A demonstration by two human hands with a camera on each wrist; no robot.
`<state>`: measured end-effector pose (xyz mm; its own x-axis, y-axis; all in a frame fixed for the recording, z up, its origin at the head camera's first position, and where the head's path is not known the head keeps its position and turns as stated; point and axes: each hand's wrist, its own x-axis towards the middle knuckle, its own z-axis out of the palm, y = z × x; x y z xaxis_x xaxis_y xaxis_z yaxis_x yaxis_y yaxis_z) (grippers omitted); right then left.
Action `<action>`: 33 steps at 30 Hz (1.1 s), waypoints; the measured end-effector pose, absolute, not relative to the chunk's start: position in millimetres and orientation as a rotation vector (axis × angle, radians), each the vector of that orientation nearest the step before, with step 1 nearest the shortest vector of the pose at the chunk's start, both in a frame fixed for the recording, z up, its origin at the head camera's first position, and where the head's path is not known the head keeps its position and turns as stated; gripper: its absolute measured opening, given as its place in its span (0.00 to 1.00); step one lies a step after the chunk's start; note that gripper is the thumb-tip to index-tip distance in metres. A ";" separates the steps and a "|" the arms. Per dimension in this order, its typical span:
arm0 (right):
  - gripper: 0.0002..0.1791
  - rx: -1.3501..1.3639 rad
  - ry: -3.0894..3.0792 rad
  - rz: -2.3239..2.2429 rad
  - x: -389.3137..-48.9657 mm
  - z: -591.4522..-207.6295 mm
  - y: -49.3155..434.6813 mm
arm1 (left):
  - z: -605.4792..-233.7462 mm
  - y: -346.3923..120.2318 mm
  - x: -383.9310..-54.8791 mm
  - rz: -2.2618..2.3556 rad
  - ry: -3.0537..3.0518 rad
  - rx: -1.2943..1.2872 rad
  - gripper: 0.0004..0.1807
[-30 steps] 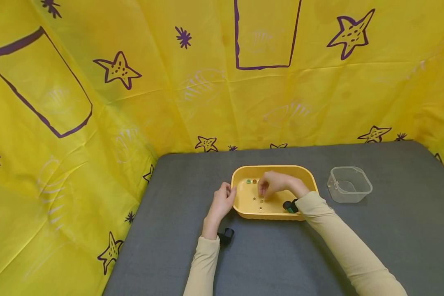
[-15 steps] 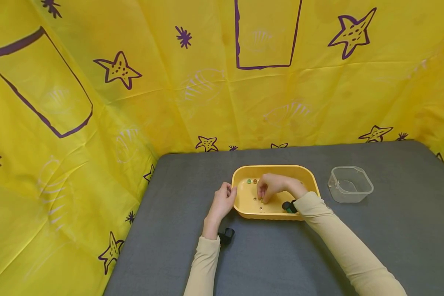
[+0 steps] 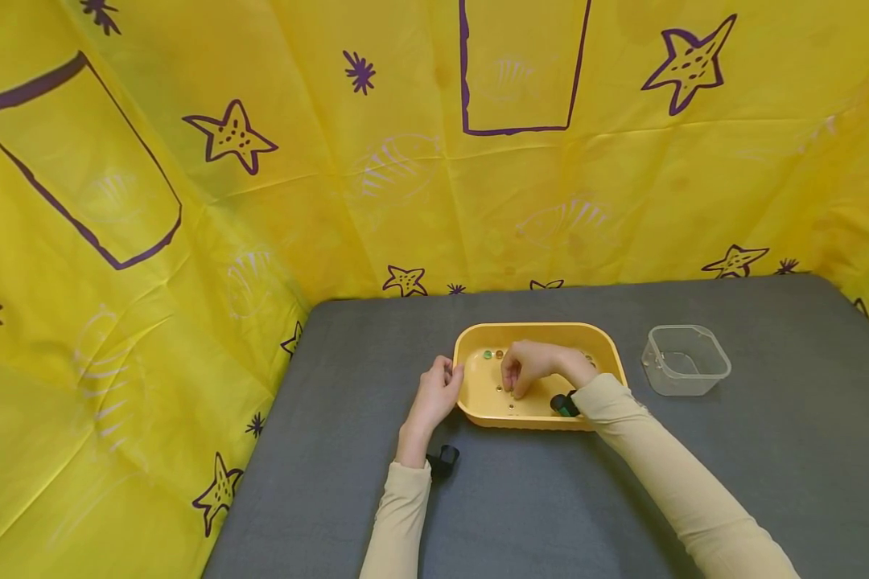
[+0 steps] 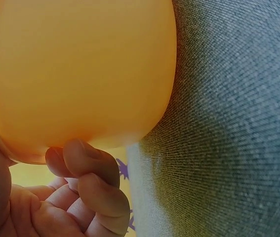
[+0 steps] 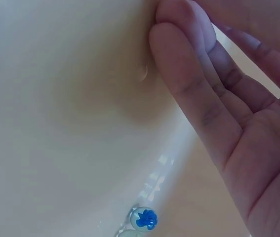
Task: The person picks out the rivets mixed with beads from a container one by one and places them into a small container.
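A yellow plastic tub [image 3: 536,424] stands on the grey table. My left hand [image 3: 434,394] grips its left end; in the left wrist view, curled fingers [image 4: 91,160] press the outer wall below the rim. Inside the tub, my right hand [image 3: 529,367] points down with bent fingers. Its fingertips are right at the tub floor, beside a small shiny round piece [image 3: 499,389]; I cannot tell whether they hold one. Another small piece [image 3: 511,407] lies nearer the front wall. Toward the back left sit a green marble [image 3: 488,355] and an orange marble [image 3: 500,355]. The right wrist view shows a clear marble with a blue pattern [image 5: 144,219].
A clear plastic container [image 3: 684,374] stands right of the tub. Yellow patterned cloth [image 3: 405,217] hangs behind and to the left of the table [image 3: 333,450]. Black wrist cameras, such as the left one [image 3: 445,460], sit on both wrists.
My right hand has shifted slightly left and down, its fingertips now covering most of a small piece that showed earlier. The left hand stays on the tub's end.
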<state>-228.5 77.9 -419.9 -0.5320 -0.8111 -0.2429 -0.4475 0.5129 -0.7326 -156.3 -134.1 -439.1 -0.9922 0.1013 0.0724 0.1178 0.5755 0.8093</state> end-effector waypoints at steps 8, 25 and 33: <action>0.05 -0.981 2.177 -0.814 -226.9 -417.6 73.8 | -438.4 -134.0 -156.3 -1.414 -2.765 -0.201 0.10; 0.04 -1.006 2.193 -0.794 -228.2 -419.1 71.8 | -440.8 -134.2 -158.7 -1.387 -2.751 -0.220 0.10; 0.04 -1.000 2.188 -0.805 -227.9 -420.7 73.4 | -441.7 -133.7 -158.5 -1.387 -2.759 -0.216 0.10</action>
<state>-227.9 73.4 -420.7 -0.5395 -0.8001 -0.2623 -0.4394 0.5332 -0.7229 -158.5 -133.7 -441.7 -0.9892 0.1034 0.1034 0.1447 0.5887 0.7953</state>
